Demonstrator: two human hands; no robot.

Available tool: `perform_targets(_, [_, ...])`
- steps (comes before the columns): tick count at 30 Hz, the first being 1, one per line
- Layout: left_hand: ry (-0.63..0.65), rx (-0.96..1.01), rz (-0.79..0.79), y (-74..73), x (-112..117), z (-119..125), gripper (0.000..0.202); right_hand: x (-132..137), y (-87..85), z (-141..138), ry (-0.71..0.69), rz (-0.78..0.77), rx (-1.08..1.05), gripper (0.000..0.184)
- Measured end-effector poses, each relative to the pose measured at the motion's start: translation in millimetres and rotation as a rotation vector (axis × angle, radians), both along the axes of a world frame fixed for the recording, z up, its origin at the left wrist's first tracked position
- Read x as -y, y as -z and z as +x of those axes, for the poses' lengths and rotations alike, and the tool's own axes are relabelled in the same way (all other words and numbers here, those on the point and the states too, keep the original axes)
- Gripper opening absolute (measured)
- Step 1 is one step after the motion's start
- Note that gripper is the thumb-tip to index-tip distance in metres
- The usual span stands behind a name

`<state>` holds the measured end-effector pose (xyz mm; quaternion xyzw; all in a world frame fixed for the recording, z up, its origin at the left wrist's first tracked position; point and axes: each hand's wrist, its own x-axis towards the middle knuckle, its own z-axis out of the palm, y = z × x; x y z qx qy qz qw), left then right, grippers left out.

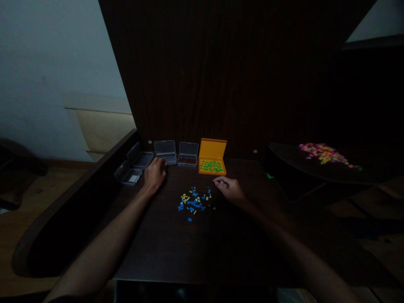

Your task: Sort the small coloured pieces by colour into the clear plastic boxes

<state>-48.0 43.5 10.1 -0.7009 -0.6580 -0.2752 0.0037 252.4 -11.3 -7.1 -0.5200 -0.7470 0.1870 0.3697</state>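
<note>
Resting on the dark surface (pixel 176 248), both hands flank scattered blue and yellow pieces (pixel 193 201) lying just in front of the open orange box (pixel 212 162). Left hand (pixel 155 173), left of the box, by a clear case (pixel 166 152); grip unclear. Right hand (pixel 229 188), just before the box, fingertips pinched together; contents too small to tell.

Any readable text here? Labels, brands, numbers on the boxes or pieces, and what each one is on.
None readable in this view.
orange box: lid and walls plain, no print visible.
clear boxes: no labels seen. One holds a white patch, too dim to tell if it is print.
blue and yellow pieces: too small and dark to show marks.
colourful pile: same, too small.
</note>
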Motion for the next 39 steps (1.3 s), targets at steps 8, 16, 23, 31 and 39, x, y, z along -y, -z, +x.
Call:
perform_targets(8, [0.104, 0.169, 0.224, -12.6, 20, 22, 0.024, 0, 1.7, -5, 0.114, 0.086, -0.267, 0.03])
perform_targets(16, [0.622, 0.113, 0.296, -9.5, 54, 62, 0.019, 10, 3.0, -9, -0.049, 0.162, -0.141, 0.082])
perform_targets(23, [0.772, 0.186, 0.424, -6.1, 63, 75, 0.018, 14, -2.0, -13, 0.009, 0.156, -0.123, 0.066])
perform_targets(31, [0.744, 0.286, 0.41, -5.7, 62, 76, 0.026, 8, 0.2, -12, -0.033, 0.148, -0.261, 0.054])
perform_targets(39, [0.601, 0.831, 0.015, -12.1, 41, 66, 0.068, -5, 6.5, -10, -0.107, -0.043, -0.475, 0.049])
